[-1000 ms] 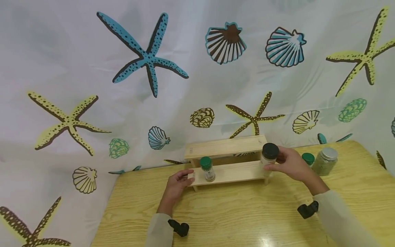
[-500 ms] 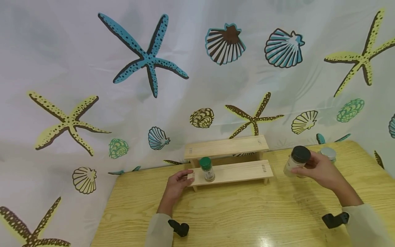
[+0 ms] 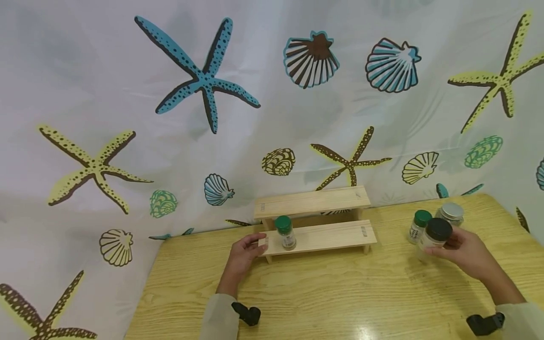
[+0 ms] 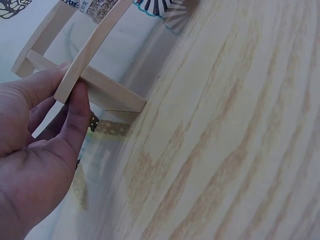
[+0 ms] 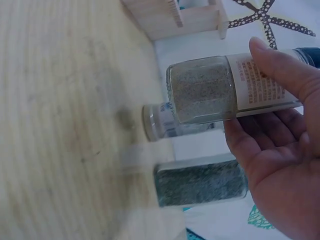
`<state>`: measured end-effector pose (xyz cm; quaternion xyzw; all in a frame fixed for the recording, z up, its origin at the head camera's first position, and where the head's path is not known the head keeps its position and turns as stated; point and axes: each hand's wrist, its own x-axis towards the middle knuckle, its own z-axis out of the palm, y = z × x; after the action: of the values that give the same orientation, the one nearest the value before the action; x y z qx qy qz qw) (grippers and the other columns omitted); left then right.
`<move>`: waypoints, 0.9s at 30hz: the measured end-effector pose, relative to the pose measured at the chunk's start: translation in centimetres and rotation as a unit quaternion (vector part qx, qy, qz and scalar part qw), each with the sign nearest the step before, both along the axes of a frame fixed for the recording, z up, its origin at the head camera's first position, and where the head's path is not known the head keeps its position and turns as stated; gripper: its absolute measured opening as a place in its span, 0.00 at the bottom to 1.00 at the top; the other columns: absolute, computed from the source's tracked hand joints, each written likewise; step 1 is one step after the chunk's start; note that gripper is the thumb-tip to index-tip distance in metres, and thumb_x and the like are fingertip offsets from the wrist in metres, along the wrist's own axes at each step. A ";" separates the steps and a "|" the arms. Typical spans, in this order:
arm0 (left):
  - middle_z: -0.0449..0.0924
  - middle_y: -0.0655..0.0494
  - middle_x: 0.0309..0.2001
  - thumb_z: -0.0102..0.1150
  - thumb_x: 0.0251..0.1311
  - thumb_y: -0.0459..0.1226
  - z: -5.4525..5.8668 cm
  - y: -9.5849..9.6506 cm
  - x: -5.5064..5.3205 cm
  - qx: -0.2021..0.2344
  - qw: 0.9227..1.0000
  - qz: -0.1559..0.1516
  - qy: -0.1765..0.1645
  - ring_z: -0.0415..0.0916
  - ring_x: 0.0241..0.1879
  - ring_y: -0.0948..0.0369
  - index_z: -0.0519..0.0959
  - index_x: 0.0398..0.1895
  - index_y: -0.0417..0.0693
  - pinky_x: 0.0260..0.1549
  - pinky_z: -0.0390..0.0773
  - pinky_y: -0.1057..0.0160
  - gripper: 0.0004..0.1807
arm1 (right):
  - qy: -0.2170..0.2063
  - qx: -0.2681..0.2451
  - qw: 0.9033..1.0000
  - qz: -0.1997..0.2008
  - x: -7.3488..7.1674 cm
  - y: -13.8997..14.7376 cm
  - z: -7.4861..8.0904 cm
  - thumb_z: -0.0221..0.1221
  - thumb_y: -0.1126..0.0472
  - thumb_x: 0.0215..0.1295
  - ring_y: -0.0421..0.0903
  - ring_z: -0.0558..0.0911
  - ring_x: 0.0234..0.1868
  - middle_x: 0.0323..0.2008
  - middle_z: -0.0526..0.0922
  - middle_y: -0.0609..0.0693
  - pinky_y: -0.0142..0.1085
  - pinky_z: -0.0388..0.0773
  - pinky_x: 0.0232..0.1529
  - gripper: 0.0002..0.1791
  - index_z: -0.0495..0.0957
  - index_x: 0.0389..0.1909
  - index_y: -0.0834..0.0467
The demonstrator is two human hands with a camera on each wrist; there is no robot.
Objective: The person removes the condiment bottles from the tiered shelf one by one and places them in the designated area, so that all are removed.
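My left hand (image 3: 243, 255) pinches the left end of the lower board of a two-step wooden rack (image 3: 329, 237); the left wrist view shows thumb and finger around the board's end (image 4: 92, 50). On that board stands a green-capped spice bottle (image 3: 285, 233). Over to the right, my right hand (image 3: 469, 252) grips a black-lidded glass spice jar (image 3: 437, 231). Its label and pale grainy contents show in the right wrist view, where the jar (image 5: 202, 90) appears held just off the table.
Behind the held jar stand a second green-capped bottle (image 3: 420, 222) and a silver-lidded jar (image 3: 451, 212) with dark green contents. A shell-and-starfish cloth (image 3: 238, 156) hangs behind the wooden table (image 3: 306, 293).
My right hand has carried the black-lidded jar from the right end of the rack's lower board to the right, near the other containers. The left hand has stayed on the rack.
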<state>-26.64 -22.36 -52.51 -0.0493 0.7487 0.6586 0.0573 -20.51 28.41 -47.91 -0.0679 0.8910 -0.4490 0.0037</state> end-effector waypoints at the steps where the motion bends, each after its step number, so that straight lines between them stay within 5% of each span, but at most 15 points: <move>1: 0.68 0.46 0.64 0.61 0.58 0.30 0.0 0.0 0.0 -0.001 1.000 0.001 -0.001 0.74 0.45 0.65 0.76 0.56 0.38 0.38 0.77 0.71 0.21 | -0.006 0.001 1.000 -0.004 0.0 0.2 -0.3 0.64 0.57 0.60 0.16 0.70 0.39 0.54 0.74 0.72 0.27 0.78 0.37 0.33 0.67 0.61 0.71; 16: 0.71 0.42 0.59 0.61 0.57 0.28 -0.1 0.1 -0.1 0.009 1.000 0.002 0.000 0.77 0.42 0.67 0.76 0.56 0.36 0.37 0.77 0.71 0.21 | -0.027 -0.002 0.999 -0.025 0.3 0.6 -2.6 0.65 0.57 0.59 0.14 0.66 0.38 0.57 0.71 0.75 0.23 0.75 0.37 0.36 0.64 0.62 0.73; 27: 0.66 0.45 0.65 0.61 0.58 0.30 0.0 -0.1 0.0 0.002 1.000 -0.007 0.000 0.73 0.44 0.67 0.75 0.57 0.36 0.37 0.77 0.72 0.22 | -0.023 -0.006 0.999 -0.022 0.2 0.3 -3.4 0.65 0.58 0.59 0.13 0.65 0.38 0.57 0.71 0.75 0.23 0.76 0.37 0.35 0.64 0.62 0.73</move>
<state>-26.61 -22.45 -52.47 -0.0442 0.7480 0.6593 0.0617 -20.26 28.74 -51.33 -0.0373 0.8891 -0.4560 0.0140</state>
